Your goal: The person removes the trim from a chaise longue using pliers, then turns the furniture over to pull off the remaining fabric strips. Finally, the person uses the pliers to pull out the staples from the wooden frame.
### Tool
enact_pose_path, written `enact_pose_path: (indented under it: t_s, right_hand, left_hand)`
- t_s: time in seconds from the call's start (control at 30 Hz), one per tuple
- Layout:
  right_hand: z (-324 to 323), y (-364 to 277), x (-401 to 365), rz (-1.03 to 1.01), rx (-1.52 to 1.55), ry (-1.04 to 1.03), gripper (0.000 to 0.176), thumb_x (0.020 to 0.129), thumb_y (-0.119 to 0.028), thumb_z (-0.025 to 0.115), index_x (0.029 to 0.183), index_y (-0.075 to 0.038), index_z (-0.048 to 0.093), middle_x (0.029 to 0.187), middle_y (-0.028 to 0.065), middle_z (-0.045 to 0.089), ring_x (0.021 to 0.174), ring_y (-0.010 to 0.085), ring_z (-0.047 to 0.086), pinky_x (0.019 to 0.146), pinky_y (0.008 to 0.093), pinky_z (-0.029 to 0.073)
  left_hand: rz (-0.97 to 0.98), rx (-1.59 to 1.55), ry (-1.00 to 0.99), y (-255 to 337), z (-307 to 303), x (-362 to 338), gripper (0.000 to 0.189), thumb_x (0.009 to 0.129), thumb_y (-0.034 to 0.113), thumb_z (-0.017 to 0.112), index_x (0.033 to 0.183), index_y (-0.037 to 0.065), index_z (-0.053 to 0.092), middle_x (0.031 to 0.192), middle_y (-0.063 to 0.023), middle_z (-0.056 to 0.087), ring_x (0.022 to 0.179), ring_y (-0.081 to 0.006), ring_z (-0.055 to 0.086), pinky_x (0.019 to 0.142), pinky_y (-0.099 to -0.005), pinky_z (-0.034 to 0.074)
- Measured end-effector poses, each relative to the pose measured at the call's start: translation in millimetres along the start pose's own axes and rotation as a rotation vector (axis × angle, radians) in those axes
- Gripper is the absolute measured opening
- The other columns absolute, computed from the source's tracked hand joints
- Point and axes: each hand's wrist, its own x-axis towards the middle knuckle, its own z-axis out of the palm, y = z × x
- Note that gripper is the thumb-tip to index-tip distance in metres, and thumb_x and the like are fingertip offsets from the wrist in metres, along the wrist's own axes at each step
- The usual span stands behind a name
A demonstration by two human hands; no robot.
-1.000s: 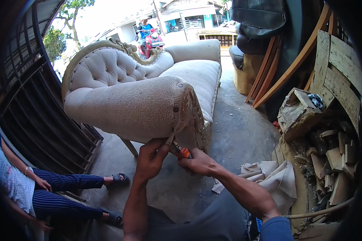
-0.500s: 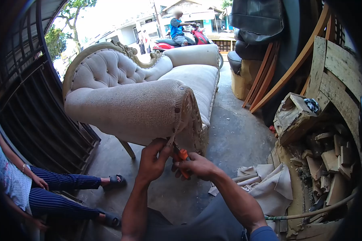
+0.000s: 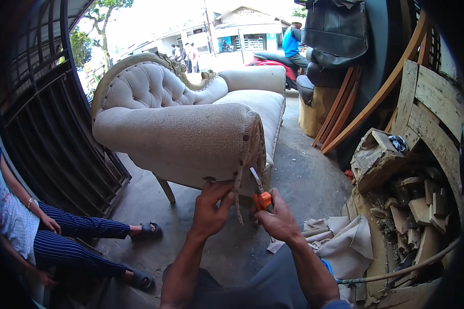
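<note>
The cream sofa [image 3: 175, 134] stands in front of me, its near rolled arm facing my hands. A narrow, frayed fabric strip [image 3: 238, 198] hangs loose from the front edge of that arm. My left hand [image 3: 211, 208] is closed at the arm's lower edge, thumb and fingertips against the strip; the exact pinch is partly hidden. In my right hand [image 3: 279, 219] is an orange-handled tool [image 3: 263, 201] with a narrow metal end. That end points up, close to the arm's torn front face and just right of the strip.
A seated person in striped trousers [image 3: 82, 224] is at the left, by a dark metal gate [image 3: 62, 129]. At right lie fabric scraps [image 3: 345, 239], wood offcuts [image 3: 423, 211] and a hose [image 3: 397, 275]. Curved wooden pieces [image 3: 381, 87] lean behind. Outside, a rider sits on a red motorbike [image 3: 288, 72].
My right hand has moved right and up with the tool, away from my left hand, and the tool's metal end now shows. The strip hangs lower. The motorbike has moved right.
</note>
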Motion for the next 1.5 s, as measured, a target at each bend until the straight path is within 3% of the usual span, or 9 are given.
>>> enact_pose_path:
  t_s: [0.23,0.33,0.4,0.6,0.67,0.87,1.17,1.4,1.5]
  right_hand:
    - [-13,-7,-1,-0.265,-0.076,-0.03,0.033,0.084,-0.006,0.06,0.115,-0.001,0.05,0.095,0.0081,0.062,0.087,0.0175,0.059,0.083,0.034,0.048]
    - [-14,8,4,-0.419,-0.499,0.109,0.033,0.085,-0.008,0.058,0.116,-0.001,0.05,0.088,0.0058,0.057,0.08,0.0159,0.055,0.076,0.0336,0.048]
    - [-16,19,10,-0.104,-0.148,-0.105,0.033,0.084,-0.008,0.056,0.115,0.0,0.049,0.087,0.0045,0.054,0.076,0.0142,0.053,0.07,0.0323,0.046]
    - [-2,18,-3,0.101,0.227,-0.274,0.04,0.082,-0.006,0.056,0.121,-0.002,0.051,0.09,0.0045,0.057,0.078,0.0135,0.055,0.072,0.0297,0.047]
    - [2,19,-1,0.141,0.427,-0.428,0.037,0.089,-0.014,0.06,0.124,-0.003,0.053,0.108,0.0091,0.063,0.101,0.0187,0.062,0.081,0.0324,0.053]
    - [12,20,44,0.267,0.542,-0.347,0.039,0.093,-0.017,0.062,0.128,-0.002,0.054,0.115,0.0115,0.061,0.105,0.0221,0.063,0.081,0.0425,0.058]
    - [44,23,49,0.193,0.785,-0.236,0.042,0.095,-0.034,0.066,0.121,-0.002,0.056,0.102,0.0102,0.064,0.088,0.02,0.063,0.07,0.038,0.055]
    - [39,45,88,0.308,1.018,-0.514,0.024,0.097,-0.027,0.059,0.106,-0.005,0.06,0.085,0.0058,0.062,0.062,0.015,0.058,0.055,0.0301,0.047]
    - [97,38,-36,0.272,0.517,-0.554,0.016,0.089,-0.014,0.06,0.101,-0.004,0.057,0.071,0.002,0.054,0.055,0.0114,0.05,0.049,0.029,0.042]
  left_hand:
    - [0.044,0.021,0.001,2,10,-4,0.029,0.09,0.005,0.063,0.119,0.0,0.068,0.113,-0.0152,0.068,0.103,-0.0245,0.061,0.091,-0.0344,0.049]
    - [-0.048,-0.037,0.07,-3,10,-6,0.027,0.089,0.009,0.066,0.115,0.001,0.069,0.116,-0.0156,0.069,0.108,-0.0303,0.06,0.096,-0.0388,0.047]
    - [-0.035,-0.025,0.137,-4,11,-4,0.026,0.09,0.01,0.066,0.114,0.001,0.07,0.115,-0.015,0.068,0.107,-0.0287,0.06,0.095,-0.0379,0.047]
    - [-0.03,0.0,0.222,-7,14,-6,0.022,0.092,0.01,0.065,0.11,0.0,0.072,0.1,-0.0091,0.055,0.094,-0.0214,0.055,0.087,-0.0332,0.046]
    - [-0.058,-0.022,0.196,-6,15,-7,0.021,0.092,0.01,0.065,0.109,0.001,0.072,0.096,-0.0076,0.05,0.09,-0.0199,0.054,0.085,-0.0321,0.045]
    - [-0.084,-0.062,0.165,-2,15,-5,0.021,0.092,0.009,0.064,0.11,0.0,0.072,0.093,-0.0071,0.049,0.088,-0.0188,0.053,0.084,-0.0311,0.045]
    - [-0.056,-0.042,0.145,4,12,-7,0.023,0.09,0.007,0.064,0.111,-0.001,0.07,0.097,-0.0095,0.052,0.091,-0.0214,0.055,0.084,-0.0325,0.047]
    - [0.696,0.699,0.415,56,-38,61,0.029,0.086,0.005,0.062,0.113,0.008,0.07,0.107,-0.0134,0.059,0.098,-0.0306,0.059,0.091,-0.043,0.044]
    - [0.653,0.831,0.335,31,-30,115,0.034,0.091,0.017,0.053,0.121,0.008,0.066,0.114,-0.016,0.062,0.103,-0.0348,0.059,0.098,-0.0464,0.039]
